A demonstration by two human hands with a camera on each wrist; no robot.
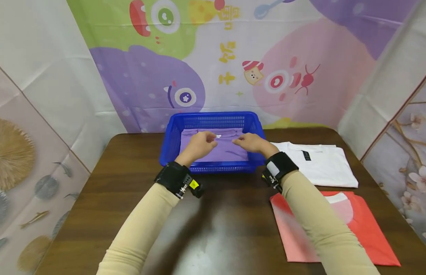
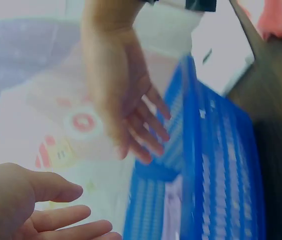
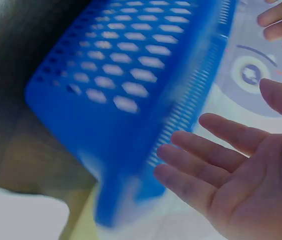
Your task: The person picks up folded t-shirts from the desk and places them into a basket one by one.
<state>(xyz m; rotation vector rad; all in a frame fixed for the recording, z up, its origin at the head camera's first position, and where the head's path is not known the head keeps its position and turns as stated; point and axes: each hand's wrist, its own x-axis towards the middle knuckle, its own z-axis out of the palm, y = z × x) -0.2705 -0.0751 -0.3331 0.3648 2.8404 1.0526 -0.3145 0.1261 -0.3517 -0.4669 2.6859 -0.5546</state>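
The left hand (image 1: 200, 145) partly hides the purple garment (image 1: 226, 149), its tag (image 1: 218, 136) too small to read.

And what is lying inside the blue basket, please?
Inside the blue basket lies a folded purple garment with a small white label. Anything under the garment is covered, so I cannot tell.

Above the blue basket (image 1: 220, 165), the gap between the left grip (image 1: 199, 144) and the right grip (image 1: 251, 142) is free, and the way straight up is open. The basket's four walls bar low sideways passage; inside, the folded purple garment (image 1: 230, 153) covers most of the floor. Just behind, the hanging backdrop (image 1: 230, 101) blocks reach beyond. Left and front, the bare brown surface (image 1: 130, 172) leaves wide room. On the right, a flat white shirt (image 1: 326, 168) lies close beside the basket, with a red shirt (image 1: 371, 233) nearer, partly under the right forearm (image 1: 312, 214).
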